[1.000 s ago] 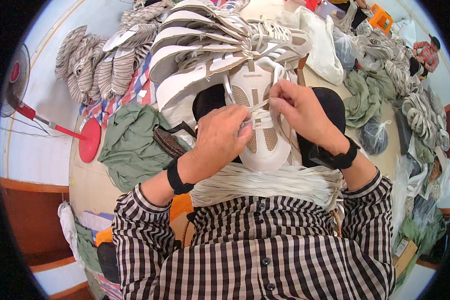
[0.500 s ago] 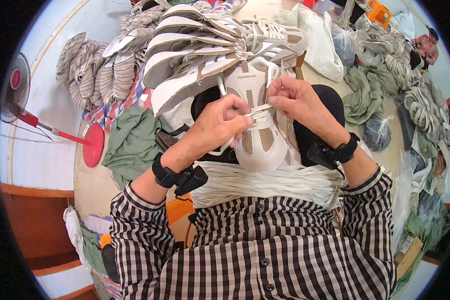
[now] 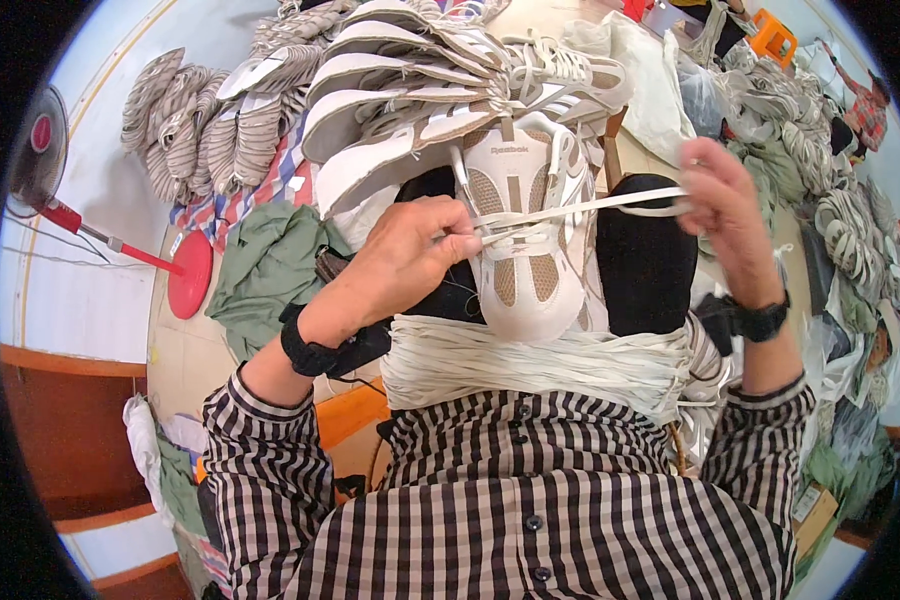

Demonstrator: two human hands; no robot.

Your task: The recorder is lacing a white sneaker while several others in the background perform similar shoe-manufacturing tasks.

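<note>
A white and beige shoe upper (image 3: 533, 285) rests on my lap between my knees, its toe toward me. A white shoelace (image 3: 610, 203) runs through its lower eyelets and stretches taut to the right. My right hand (image 3: 718, 205), a little blurred, grips the lace out beyond the shoe's right side. At the shoe's left edge my left hand (image 3: 425, 245) has thumb and forefinger pinched together by the lace at the eyelets. A bundle of white laces (image 3: 530, 370) lies across my lap.
Stacked shoe uppers (image 3: 400, 90) fan out at the far side, beside a laced upper (image 3: 570, 75). Green cloth (image 3: 270, 265) and a red-based fan (image 3: 190, 275) stand left. More bundled uppers (image 3: 855, 240) lie right, with another person (image 3: 865, 110) at the far right.
My right hand has moved right, away from the shoe, drawing the lace out long. My left hand has shifted slightly left and stays pinched at the eyelets.
</note>
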